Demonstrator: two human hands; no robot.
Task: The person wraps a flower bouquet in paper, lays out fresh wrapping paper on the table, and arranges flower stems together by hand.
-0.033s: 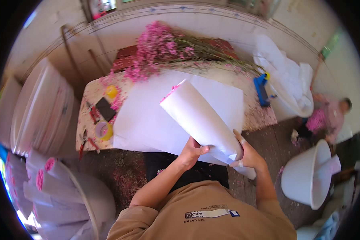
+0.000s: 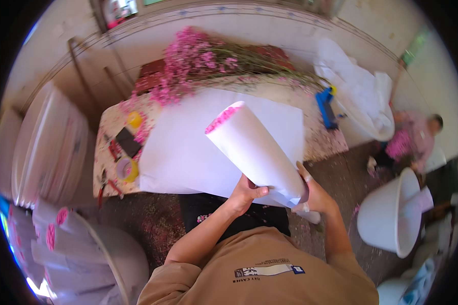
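Note:
A bouquet rolled in white paper (image 2: pixel 254 152) is held between my two hands, slanting from upper left to lower right. Pink blossoms (image 2: pixel 224 119) show at its wide upper end. My left hand (image 2: pixel 247 194) is closed around the roll's lower left side, thumb on top. At the narrow lower end my right hand (image 2: pixel 315 195) grips from the right, with pale wraps on some fingers. Beneath the bouquet, sheets of white paper (image 2: pixel 173 157) lie flat on the table. Paper hides some fingertips of both hands.
Loose pink flowers (image 2: pixel 188 61) with long stems lie across the table's back, near a blue tape dispenser (image 2: pixel 326 109). Pruning shears (image 2: pixel 107 187) and a tape roll (image 2: pixel 126 169) sit left. Wrapped bouquets fill a bucket (image 2: pixel 107 249). Another bucket (image 2: pixel 376 218) and a person (image 2: pixel 417 137) are right.
The bouquet's wide end has turned slightly, so more pink blossoms show. Both hands keep their hold in nearly the same place. The whole view has shifted a little.

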